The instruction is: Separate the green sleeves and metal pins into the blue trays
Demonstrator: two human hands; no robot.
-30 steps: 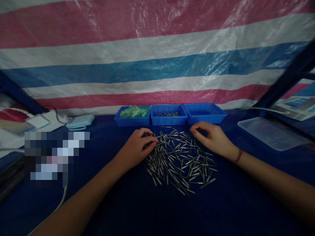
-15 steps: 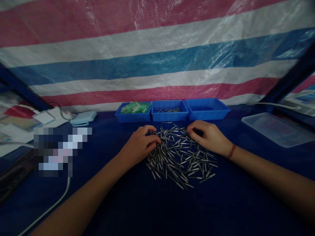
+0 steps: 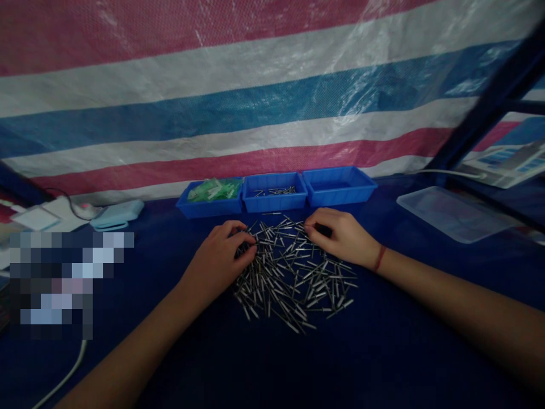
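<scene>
A loose pile of silver blind rivets [image 3: 272, 278] with thin pins lies on the dark blue tabletop. My left hand [image 3: 223, 250] rests at the pile's left edge, fingers and thumb curled round several rivets that show in the gap between them. At the upper right of the pile, my right hand [image 3: 340, 233] is closed in a pinch. Its thumb and index fingertip meet at a rivet, mostly hidden by the fingers. A red cord circles the right wrist.
Behind the pile stand three blue bins: one with green-and-clear plastic packets [image 3: 215, 190], a middle bin [image 3: 276, 201] with some rivets, and a right bin [image 3: 340, 196]. A clear plastic lid [image 3: 451, 213] lies right. A light-blue case [image 3: 117, 215] and a white cable [image 3: 68, 372] are left.
The view has swung right, so everything sits further left in the picture. Both hands stay at about the same places on the pile, with only slight finger movement.
</scene>
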